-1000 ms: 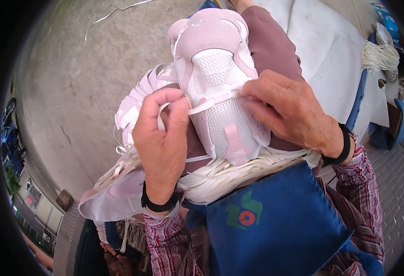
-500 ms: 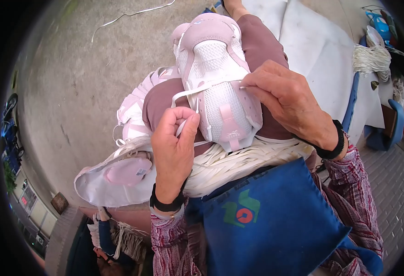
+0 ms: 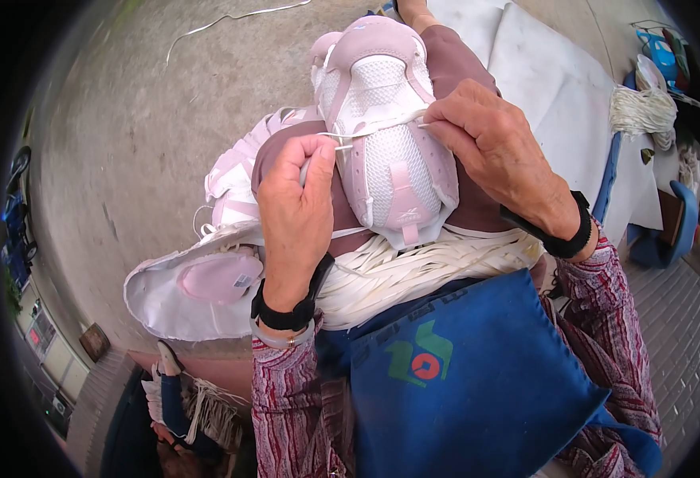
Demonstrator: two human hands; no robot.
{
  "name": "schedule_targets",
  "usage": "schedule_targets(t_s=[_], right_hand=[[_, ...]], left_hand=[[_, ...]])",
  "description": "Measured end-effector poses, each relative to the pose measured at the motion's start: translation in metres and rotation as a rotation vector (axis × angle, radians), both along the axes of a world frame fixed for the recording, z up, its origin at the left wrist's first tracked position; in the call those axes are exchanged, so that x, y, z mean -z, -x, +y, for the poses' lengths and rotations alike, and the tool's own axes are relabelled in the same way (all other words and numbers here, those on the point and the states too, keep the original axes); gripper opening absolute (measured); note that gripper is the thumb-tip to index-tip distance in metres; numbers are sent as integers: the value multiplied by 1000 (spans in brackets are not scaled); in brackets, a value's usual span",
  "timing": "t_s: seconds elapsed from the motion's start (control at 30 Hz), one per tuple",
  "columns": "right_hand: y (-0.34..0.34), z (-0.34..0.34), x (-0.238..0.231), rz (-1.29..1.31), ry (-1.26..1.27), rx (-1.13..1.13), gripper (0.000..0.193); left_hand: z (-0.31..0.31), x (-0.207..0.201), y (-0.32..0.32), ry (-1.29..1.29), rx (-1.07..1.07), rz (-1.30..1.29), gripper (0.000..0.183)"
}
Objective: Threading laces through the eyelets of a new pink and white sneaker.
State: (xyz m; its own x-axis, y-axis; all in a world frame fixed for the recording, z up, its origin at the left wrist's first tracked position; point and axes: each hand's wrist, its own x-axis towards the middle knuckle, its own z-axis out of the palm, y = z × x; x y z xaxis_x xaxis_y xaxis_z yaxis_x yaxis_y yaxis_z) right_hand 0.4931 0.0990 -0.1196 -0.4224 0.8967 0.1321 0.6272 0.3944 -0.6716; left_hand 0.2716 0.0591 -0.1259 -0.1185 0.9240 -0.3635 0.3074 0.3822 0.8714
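A pink and white mesh shoe upper [image 3: 405, 179] lies across my lap, its tongue side up and rows of eyelets down both edges. A white shoelace [image 3: 390, 123] crosses it at mid-length. My left hand [image 3: 294, 207] is closed at the left eyelet row, thumb and forefinger pinching a lace end whose thin tip points at the upper. On the opposite edge, my right hand [image 3: 497, 143] pinches the other end, a short tip showing at the fingertips. Below the upper, a thick bundle of white laces [image 3: 445, 259] rests over my thighs, above a blue apron [image 3: 477, 358].
More pink and white uppers [image 3: 234, 175] lie overlapped beside my left knee, with another upper [image 3: 182, 291] nearer. A loose lace [image 3: 230, 17] is on the concrete floor. White sheeting [image 3: 549, 95] and a lace hank [image 3: 643, 110] are at right. Another person's leg [image 3: 173, 390] shows lower left.
My left hand has risen along the upper to the left eyelets, bringing its lace end with it. My right hand has shifted slightly upward, still pinching.
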Motion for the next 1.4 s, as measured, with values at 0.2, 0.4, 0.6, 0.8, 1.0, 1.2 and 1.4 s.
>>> schedule_targets(t_s=[0.2, 0.4, 0.6, 0.8, 1.0, 1.2, 1.4], right_hand=[[1, 4, -1, -37, -12, -8, 9], [5, 8, -7, -161, -29, -121, 5], [12, 15, -14, -313, -122, -226, 9], [6, 14, -1, 75, 330, 7, 15], [10, 4, 8, 96, 27, 118, 11], [15, -17, 9, 52, -36, 47, 37], [-3, -33, -7, -199, -1, -33, 48]], left_hand=[[10, 15, -1, -328, 49, 161, 17], [13, 16, 3, -363, 122, 139, 15], [18, -2, -2, -277, 203, 209, 13], [27, -2, -2, -310, 323, 394, 12], [33, 8, -17, -449, 156, 255, 8], [10, 32, -17, -553, -83, 205, 13], [-11, 37, -63, -640, -23, 421, 36]])
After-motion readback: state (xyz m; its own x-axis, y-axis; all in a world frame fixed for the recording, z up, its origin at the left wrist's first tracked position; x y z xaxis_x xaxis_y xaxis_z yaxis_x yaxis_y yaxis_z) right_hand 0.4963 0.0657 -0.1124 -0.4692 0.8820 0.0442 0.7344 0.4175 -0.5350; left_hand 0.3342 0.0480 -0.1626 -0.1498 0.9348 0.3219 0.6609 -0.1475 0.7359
